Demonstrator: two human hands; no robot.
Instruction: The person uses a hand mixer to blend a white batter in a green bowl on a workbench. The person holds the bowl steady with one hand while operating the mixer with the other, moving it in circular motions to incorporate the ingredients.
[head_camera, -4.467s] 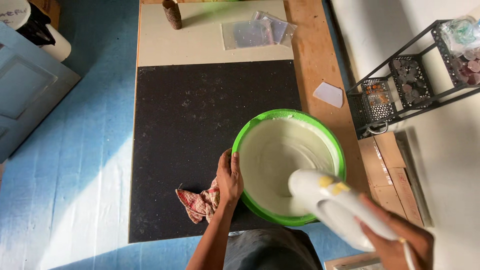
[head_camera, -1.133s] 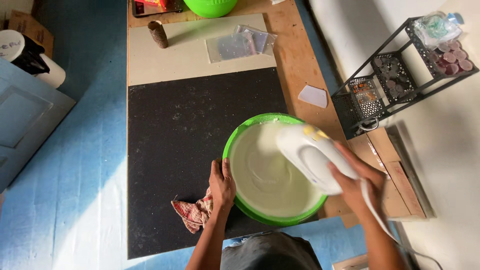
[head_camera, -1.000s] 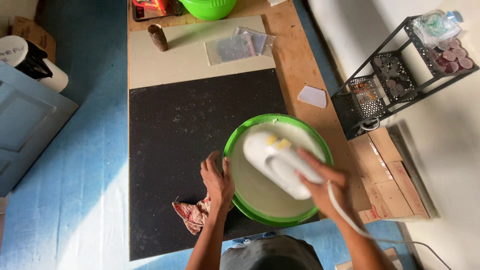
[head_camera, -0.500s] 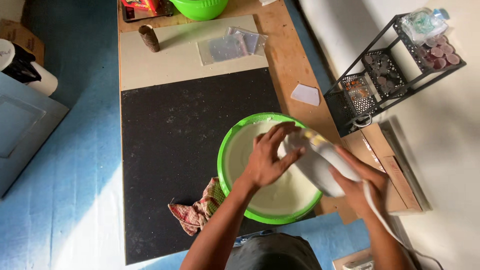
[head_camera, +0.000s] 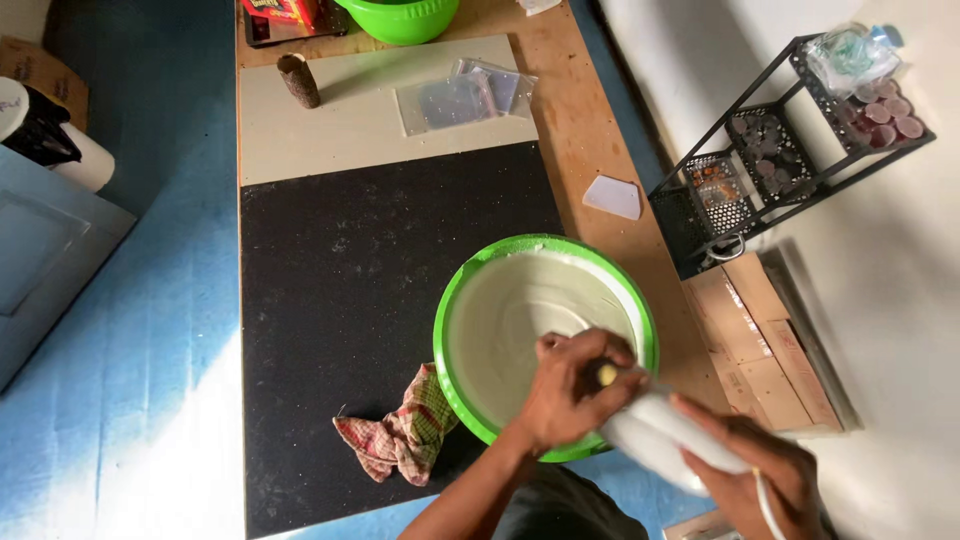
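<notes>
The left hand (head_camera: 570, 390) covers the front of the white hand mixer (head_camera: 655, 435), hiding its beaters. The right hand (head_camera: 760, 475) runs off the bottom edge. A second green bowl (head_camera: 400, 15) and a red box (head_camera: 280, 10) are cut off at the top edge.

Daylight is strong and uneven: the floor (head_camera: 130, 440) at lower left glares pale blue, the wall (head_camera: 900, 300) at right nearly washes out. The rack (head_camera: 780, 150) throws a soft shadow. The hands (head_camera: 570, 390) are slightly motion-blurred; straight edges bow near the corners.
</notes>
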